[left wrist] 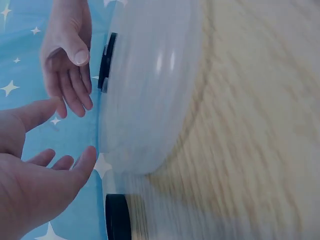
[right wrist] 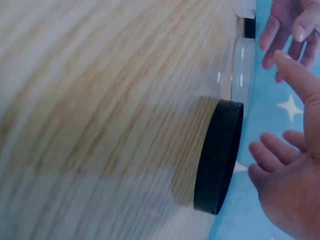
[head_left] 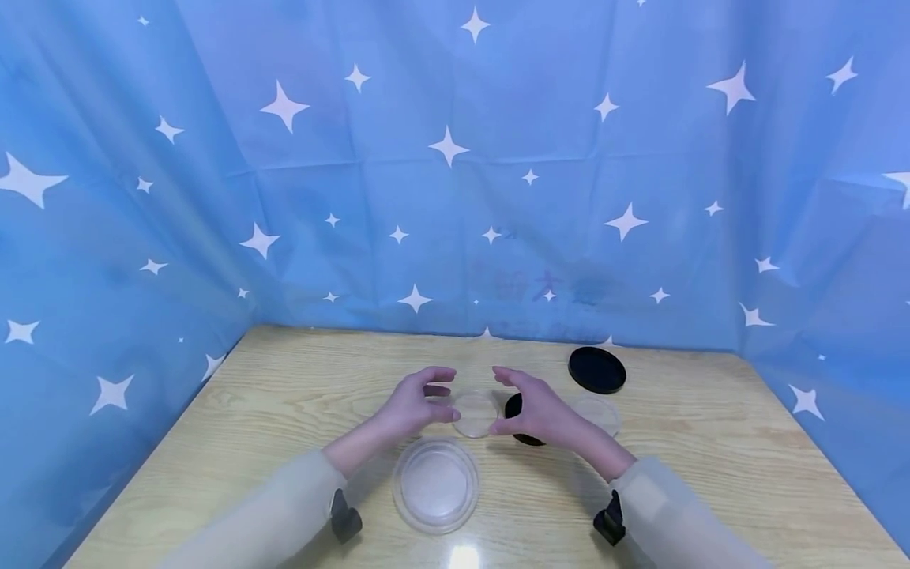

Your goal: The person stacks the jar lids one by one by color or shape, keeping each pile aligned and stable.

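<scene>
My left hand (head_left: 419, 403) and right hand (head_left: 536, 407) face each other with fingers spread and loosely bent, holding nothing. Between them lies a small clear round dish or lid (head_left: 476, 414). In the head view both thumbs look close to its rim; the left wrist view shows the left hand (left wrist: 45, 172) raised off the tabletop. A black round lid (head_left: 513, 408) is partly hidden behind the right hand. Nearer to the body, by the left forearm, sits a larger clear round container (head_left: 436, 486), which looms large in the left wrist view.
Farther back on the right of the wooden table (head_left: 306, 371) lies another black round lid (head_left: 597, 370). A second small clear disc (head_left: 599, 412) shows beyond the right wrist. A blue curtain with white stars (head_left: 441, 197) encloses the back and sides.
</scene>
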`<state>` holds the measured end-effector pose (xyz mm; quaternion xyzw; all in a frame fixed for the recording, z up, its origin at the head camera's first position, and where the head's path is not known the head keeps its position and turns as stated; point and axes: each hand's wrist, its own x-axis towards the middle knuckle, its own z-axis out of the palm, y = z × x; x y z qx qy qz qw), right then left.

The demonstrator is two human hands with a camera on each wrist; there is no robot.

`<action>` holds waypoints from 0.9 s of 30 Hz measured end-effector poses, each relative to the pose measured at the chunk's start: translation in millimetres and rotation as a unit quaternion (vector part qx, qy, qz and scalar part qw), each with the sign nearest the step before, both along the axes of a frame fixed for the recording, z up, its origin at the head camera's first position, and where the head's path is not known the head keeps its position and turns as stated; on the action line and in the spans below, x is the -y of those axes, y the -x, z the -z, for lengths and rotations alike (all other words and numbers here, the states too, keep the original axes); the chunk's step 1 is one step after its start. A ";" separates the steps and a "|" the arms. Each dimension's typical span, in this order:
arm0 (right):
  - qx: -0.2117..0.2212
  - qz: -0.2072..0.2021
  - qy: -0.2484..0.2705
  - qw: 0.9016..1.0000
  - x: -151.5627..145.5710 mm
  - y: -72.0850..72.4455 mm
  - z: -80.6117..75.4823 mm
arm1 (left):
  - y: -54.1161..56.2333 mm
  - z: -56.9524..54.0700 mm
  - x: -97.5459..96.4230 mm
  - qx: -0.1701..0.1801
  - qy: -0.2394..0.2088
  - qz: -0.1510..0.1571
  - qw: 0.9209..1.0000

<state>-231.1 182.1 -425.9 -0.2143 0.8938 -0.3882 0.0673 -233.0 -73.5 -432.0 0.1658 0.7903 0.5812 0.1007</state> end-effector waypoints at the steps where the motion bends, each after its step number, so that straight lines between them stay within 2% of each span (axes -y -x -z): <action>1: 0.001 -0.003 -0.005 1.000 1.1 1.2 0.7 | 0.9 1.5 -0.5 -0.002 0.004 0.001 1.000; 5: -0.002 -0.003 -0.023 1.000 3.0 4.4 2.2 | 3.8 5.5 -2.0 -0.003 0.017 0.006 1.000; 9: -0.001 0.001 -0.034 0.999 2.3 6.7 4.5 | 4.5 4.8 -3.7 0.000 0.022 0.002 1.000; 14: -0.005 -0.001 -0.042 0.999 0.4 9.8 10.2 | 6.4 2.6 -6.6 0.006 0.021 0.009 1.000; 27: -0.005 -0.002 -0.070 0.998 2.0 11.5 17.5 | 14.3 8.0 -9.2 0.024 0.011 0.010 1.000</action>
